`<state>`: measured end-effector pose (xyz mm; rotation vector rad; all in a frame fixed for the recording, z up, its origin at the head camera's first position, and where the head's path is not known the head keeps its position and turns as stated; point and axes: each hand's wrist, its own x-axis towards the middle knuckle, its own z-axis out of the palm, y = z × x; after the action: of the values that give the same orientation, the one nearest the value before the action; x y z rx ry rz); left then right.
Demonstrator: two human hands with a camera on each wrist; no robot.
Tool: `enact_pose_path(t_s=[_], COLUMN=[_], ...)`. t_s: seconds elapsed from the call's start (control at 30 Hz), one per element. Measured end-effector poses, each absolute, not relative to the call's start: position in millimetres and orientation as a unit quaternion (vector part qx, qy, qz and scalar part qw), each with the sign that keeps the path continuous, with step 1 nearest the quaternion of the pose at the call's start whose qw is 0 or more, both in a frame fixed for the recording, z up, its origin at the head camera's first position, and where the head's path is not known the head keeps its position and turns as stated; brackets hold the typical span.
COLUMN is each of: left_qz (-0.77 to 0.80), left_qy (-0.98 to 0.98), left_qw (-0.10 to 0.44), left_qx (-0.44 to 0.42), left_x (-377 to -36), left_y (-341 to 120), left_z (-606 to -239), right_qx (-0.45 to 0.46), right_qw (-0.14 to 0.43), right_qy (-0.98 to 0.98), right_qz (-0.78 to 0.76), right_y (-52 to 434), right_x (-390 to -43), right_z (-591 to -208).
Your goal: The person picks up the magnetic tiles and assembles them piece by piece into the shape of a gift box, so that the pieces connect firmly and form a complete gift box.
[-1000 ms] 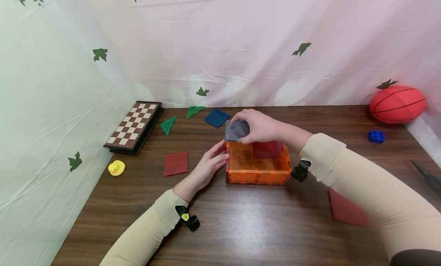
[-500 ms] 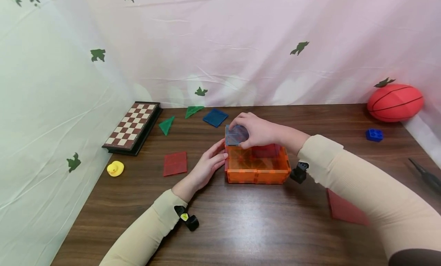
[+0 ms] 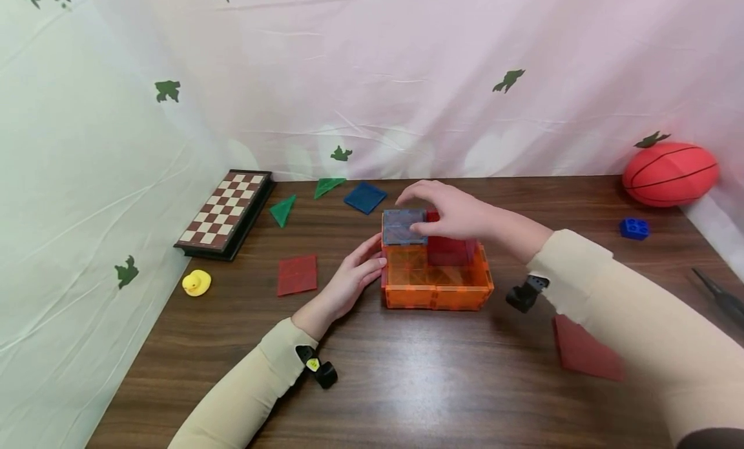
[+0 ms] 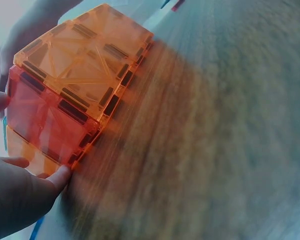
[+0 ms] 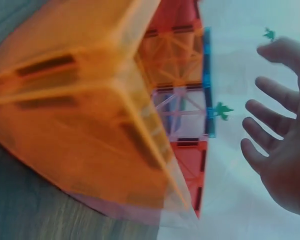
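Observation:
An open-topped box of translucent orange magnetic tiles (image 3: 437, 298) stands mid-table in the head view. Its left end is a red magnetic tile (image 4: 50, 115), best seen in the left wrist view. A blue magnetic tile (image 3: 402, 227) lies flat over the box's back left part, with a red wall tile (image 3: 451, 250) beside it. My left hand (image 3: 347, 280) rests against the box's left end, thumb and fingers touching it. Just above the blue tile is my right hand (image 3: 456, 208), its fingers spread and holding nothing; the right wrist view shows this hand (image 5: 285, 125) apart from the tiles.
Left of the box lie a flat red tile (image 3: 298, 275), two green triangle tiles (image 3: 283, 210) and a dark blue tile (image 3: 365, 197). Farther out are a chessboard (image 3: 223, 213) and rubber duck (image 3: 196, 283). Right: red ball (image 3: 671, 174), blue block (image 3: 634, 229), red square (image 3: 586, 351).
The blue tile has come down onto the box's back left part. My right hand has let it go, spread its fingers and drawn slightly up and right. The left hand stays in place.

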<state>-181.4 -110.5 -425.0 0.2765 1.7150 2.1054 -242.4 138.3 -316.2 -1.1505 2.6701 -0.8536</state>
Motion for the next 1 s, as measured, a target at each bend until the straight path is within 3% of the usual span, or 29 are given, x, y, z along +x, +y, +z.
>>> enact_pose_path(t_s=[0.17, 0.4, 0.67, 1.0], left_qz=[0.757, 0.758, 0.753, 0.752], left_qy=[0.615, 0.614, 0.620, 0.622], left_qw=[0.201, 0.201, 0.202, 0.202], left_qx=[0.097, 0.093, 0.090, 0.086], left_x=[-181, -181, -181, -180], left_y=[-109, -108, -109, -109], left_z=[-424, -425, -424, -423], right_qx=[-0.372, -0.364, -0.290, -0.300], right_qw=[-0.015, -0.090, -0.071, -0.068], right_qy=[0.871, 0.860, 0.903, 0.924], right_qz=[-0.320, -0.347, -0.310, -0.226], right_y=[171, 239, 306, 351], right_x=[-211, -142, -79, -49], right_z=[-308, -318, -370, -425])
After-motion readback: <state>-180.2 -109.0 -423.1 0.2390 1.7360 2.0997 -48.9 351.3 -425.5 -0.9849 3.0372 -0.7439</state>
